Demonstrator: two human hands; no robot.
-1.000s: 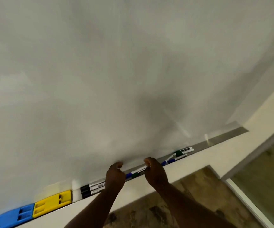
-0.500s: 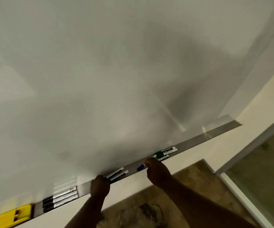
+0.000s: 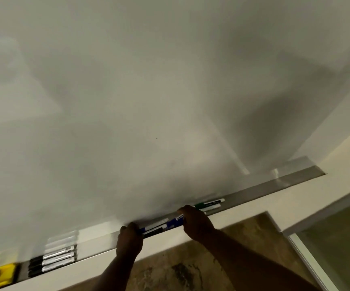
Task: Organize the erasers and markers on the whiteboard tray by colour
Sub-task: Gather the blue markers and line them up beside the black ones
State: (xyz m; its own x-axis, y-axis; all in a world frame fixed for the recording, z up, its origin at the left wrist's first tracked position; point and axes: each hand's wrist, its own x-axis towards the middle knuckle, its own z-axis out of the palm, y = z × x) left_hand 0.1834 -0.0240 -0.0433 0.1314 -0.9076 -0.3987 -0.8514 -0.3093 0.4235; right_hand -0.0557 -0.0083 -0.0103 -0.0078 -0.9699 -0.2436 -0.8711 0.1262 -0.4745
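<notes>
Head view: blue markers (image 3: 163,224) lying lengthwise along whiteboard tray (image 3: 274,189), bracketed end to end; left hand (image 3: 129,240) fingers clenched at left end, right hand (image 3: 197,222) fingers pinching right end. Green markers (image 3: 209,204) just right; black markers (image 3: 52,259) far left.
</notes>
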